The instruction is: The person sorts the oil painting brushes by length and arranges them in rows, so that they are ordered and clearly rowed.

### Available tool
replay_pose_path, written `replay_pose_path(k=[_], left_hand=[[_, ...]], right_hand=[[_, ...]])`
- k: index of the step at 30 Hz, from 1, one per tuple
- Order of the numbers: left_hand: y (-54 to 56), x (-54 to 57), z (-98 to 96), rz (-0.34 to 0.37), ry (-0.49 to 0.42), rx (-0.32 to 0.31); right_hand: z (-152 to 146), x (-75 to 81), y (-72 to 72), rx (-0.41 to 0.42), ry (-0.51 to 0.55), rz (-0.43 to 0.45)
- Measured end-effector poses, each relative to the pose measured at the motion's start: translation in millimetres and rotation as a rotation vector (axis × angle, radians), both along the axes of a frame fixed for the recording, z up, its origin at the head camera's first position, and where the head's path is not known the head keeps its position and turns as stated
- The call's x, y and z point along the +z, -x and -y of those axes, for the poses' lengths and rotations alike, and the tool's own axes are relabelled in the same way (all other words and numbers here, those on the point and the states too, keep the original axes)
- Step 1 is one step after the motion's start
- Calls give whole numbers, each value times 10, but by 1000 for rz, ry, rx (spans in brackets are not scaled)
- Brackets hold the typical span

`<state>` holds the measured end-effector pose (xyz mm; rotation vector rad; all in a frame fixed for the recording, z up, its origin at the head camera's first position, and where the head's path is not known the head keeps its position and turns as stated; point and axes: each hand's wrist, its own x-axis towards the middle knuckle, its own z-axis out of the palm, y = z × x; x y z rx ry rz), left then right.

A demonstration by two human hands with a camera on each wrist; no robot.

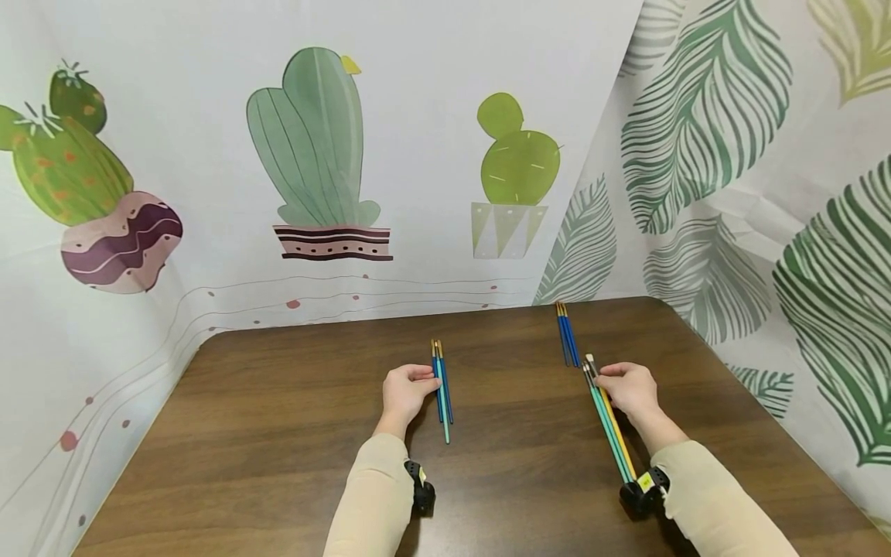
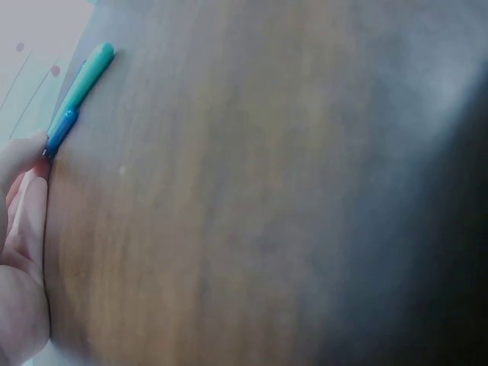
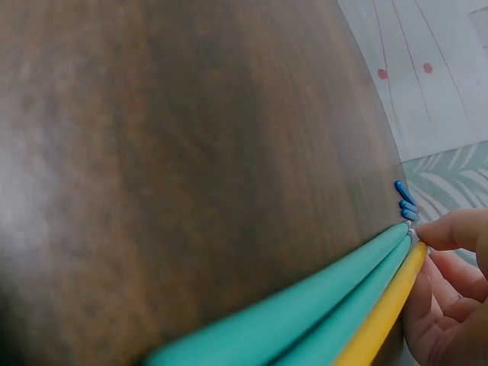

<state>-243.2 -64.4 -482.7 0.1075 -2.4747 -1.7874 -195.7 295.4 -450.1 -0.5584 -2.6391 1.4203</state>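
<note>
Brushes (image 1: 609, 433) on the desk (image 1: 278, 464), running near to far.
Left hand (image 1: 406, 396) seems to pinch the teal brush (image 1: 445, 418) at its right; right hand (image 1: 632, 389) pinches the yellow brush (image 1: 618, 433) at its left.

Behind the table's (image 1: 278, 402) far edge stands a backdrop (image 1: 431, 155). The far brushes (image 1: 567, 338) lie toward the table's right, by that edge — nearer and slightly right are the near brushes (image 1: 611, 429), the right hand (image 1: 629, 391) at their far end. Well left — the middle brushes (image 1: 443, 410), the left hand (image 1: 406, 394) on their left.
</note>
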Motion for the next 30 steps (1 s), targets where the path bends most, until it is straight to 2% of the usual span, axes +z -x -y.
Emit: replay_pose_path(k=[5, 17, 30], left_hand=[[4, -2, -2, -3, -4, 1], [-30, 19, -2, -14, -7, -3], [-22, 31, 1, -14, -12, -2]], right_hand=[[2, -4, 19, -2, -30, -1], [-6, 42, 1, 5, 21, 14], [169, 128, 74, 6, 46, -66]])
